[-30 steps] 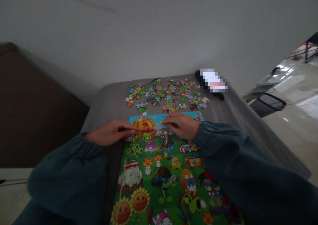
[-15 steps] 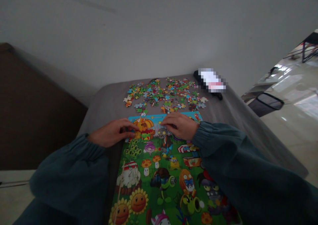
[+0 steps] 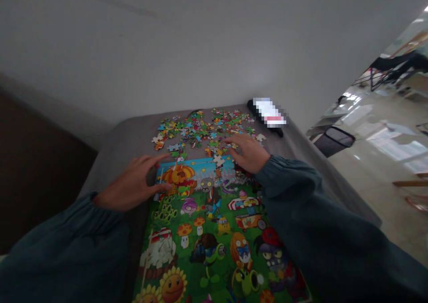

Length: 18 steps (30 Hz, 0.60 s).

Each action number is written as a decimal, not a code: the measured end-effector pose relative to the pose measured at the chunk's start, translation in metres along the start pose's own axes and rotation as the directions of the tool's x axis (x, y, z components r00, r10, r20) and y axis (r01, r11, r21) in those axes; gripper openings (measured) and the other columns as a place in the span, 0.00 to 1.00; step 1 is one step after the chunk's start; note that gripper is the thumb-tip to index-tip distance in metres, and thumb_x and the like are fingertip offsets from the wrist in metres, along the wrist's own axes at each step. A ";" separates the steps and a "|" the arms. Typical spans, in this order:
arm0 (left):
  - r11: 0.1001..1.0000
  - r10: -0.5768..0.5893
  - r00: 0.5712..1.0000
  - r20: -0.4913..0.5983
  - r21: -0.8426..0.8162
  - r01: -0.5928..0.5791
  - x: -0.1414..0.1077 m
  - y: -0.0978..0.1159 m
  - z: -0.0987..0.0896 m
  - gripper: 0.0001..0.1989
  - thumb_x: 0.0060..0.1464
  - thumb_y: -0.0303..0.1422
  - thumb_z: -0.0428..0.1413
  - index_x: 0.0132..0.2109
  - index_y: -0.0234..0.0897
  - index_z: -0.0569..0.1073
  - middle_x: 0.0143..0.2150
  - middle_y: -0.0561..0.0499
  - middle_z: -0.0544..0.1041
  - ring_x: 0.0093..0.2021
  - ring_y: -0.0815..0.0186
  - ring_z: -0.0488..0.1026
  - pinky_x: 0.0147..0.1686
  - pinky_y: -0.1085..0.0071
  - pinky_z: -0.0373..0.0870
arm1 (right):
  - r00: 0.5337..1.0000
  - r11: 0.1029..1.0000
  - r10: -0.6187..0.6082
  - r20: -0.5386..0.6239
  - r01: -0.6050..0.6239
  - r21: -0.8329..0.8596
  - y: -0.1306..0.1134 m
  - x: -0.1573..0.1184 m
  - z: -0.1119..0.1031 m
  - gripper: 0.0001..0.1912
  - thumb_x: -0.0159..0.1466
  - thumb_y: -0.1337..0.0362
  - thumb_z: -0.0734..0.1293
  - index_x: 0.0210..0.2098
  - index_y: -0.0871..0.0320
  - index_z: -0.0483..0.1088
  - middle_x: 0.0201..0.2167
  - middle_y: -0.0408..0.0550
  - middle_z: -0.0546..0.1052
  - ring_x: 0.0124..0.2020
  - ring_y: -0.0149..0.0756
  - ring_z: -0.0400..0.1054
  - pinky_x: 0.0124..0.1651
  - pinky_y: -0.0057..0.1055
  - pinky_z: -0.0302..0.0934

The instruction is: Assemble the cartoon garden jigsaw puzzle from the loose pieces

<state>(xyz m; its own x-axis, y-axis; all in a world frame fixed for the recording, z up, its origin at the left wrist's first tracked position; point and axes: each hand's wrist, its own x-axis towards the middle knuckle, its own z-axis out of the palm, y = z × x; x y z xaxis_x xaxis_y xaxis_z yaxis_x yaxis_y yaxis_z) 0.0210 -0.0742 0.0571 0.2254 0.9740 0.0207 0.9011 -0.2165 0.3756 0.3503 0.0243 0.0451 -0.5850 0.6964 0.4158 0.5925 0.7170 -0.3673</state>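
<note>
A cartoon jigsaw puzzle (image 3: 197,209) with plants and zombies stretches away from me, its blue top strip at the far end. My left hand (image 3: 133,180) is open at its upper left edge, thumb over the pumpkin picture and forefinger stretched toward the corner. Above the upper right part is my right hand (image 3: 247,153), thumb and forefinger apart and nothing visible between them. Just left of its thumb, a pale puzzle piece (image 3: 219,160) lies at the top border. Beyond the fingers spreads a pile of loose puzzle pieces (image 3: 200,126).
Grey cloth (image 3: 117,138) covers the surface under the puzzle, which meets a plain wall (image 3: 187,48) at the back. A phone with a blurred screen (image 3: 269,112) rests on a dark object at the back right. Shiny floor (image 3: 377,160) shows at the right.
My right hand has lifted off the puzzle's upper part and moved toward the loose pieces. My left hand has spread its fingers and shifted left. The camera view has turned slightly right.
</note>
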 end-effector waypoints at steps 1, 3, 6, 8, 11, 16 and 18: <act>1.000 -0.003 1.000 -0.016 0.028 0.004 -0.001 0.001 0.001 0.45 0.46 0.59 0.58 0.67 0.44 0.62 0.53 0.44 0.71 0.52 0.47 0.68 0.51 0.53 0.66 | 1.000 1.000 0.015 0.018 -0.015 -0.014 0.004 0.000 -0.001 0.15 0.65 0.69 0.62 0.49 0.58 0.73 0.48 0.53 0.77 0.52 0.44 0.68 0.58 0.47 0.61; 0.998 -0.010 1.000 -0.008 0.065 0.010 -0.002 0.000 0.004 0.52 0.43 0.59 0.61 0.70 0.45 0.53 0.59 0.40 0.67 0.58 0.41 0.63 0.56 0.47 0.62 | 0.997 1.000 0.016 0.081 -0.015 -0.019 0.009 0.000 -0.001 0.14 0.65 0.69 0.63 0.49 0.58 0.73 0.48 0.53 0.77 0.52 0.44 0.68 0.57 0.47 0.61; 0.995 -0.031 0.999 0.032 0.098 0.027 -0.005 -0.005 0.010 0.56 0.39 0.58 0.63 0.71 0.49 0.50 0.60 0.39 0.65 0.59 0.38 0.62 0.55 0.44 0.61 | 0.985 1.000 -0.015 0.172 0.017 -0.010 0.009 -0.002 0.005 0.16 0.65 0.62 0.66 0.51 0.56 0.73 0.49 0.53 0.75 0.52 0.46 0.66 0.58 0.48 0.59; 0.993 -0.041 0.998 0.039 0.115 0.036 -0.006 -0.009 0.013 0.55 0.38 0.58 0.64 0.70 0.52 0.52 0.60 0.40 0.66 0.58 0.37 0.62 0.55 0.44 0.62 | 0.978 1.000 -0.016 0.207 0.020 -0.017 0.005 -0.004 0.012 0.19 0.64 0.58 0.68 0.53 0.55 0.73 0.53 0.53 0.73 0.55 0.49 0.62 0.58 0.51 0.57; 0.993 -0.027 0.999 0.043 0.113 0.022 -0.007 -0.013 0.015 0.54 0.40 0.58 0.63 0.71 0.52 0.52 0.61 0.41 0.65 0.58 0.39 0.62 0.55 0.45 0.61 | 0.975 1.000 0.008 0.221 -0.003 -0.020 0.000 -0.006 0.020 0.17 0.63 0.57 0.69 0.51 0.52 0.74 0.55 0.52 0.71 0.58 0.51 0.58 0.58 0.53 0.55; 0.995 -0.021 0.998 0.066 0.095 0.015 -0.007 -0.014 0.015 0.53 0.41 0.57 0.63 0.70 0.51 0.53 0.61 0.42 0.63 0.59 0.41 0.61 0.57 0.46 0.58 | 0.985 0.990 0.004 0.175 -0.028 0.137 0.001 -0.002 0.018 0.12 0.59 0.64 0.73 0.43 0.57 0.74 0.47 0.52 0.75 0.51 0.45 0.65 0.55 0.47 0.59; 0.995 -0.015 0.997 0.072 0.102 0.008 -0.008 -0.015 0.015 0.52 0.42 0.57 0.63 0.70 0.52 0.52 0.62 0.42 0.62 0.60 0.41 0.60 0.58 0.45 0.57 | 0.976 0.965 0.006 0.217 -0.062 0.253 0.004 0.001 0.013 0.06 0.61 0.68 0.71 0.38 0.58 0.73 0.38 0.48 0.77 0.41 0.37 0.69 0.48 0.39 0.64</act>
<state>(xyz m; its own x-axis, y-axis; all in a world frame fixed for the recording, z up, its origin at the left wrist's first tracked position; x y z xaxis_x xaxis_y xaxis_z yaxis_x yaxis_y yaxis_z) 0.0115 -0.0794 0.0371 0.2374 0.9701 -0.0515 0.9359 -0.2142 0.2795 0.3445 0.0282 0.0338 -0.6880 0.6906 0.2231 0.4680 0.6571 -0.5909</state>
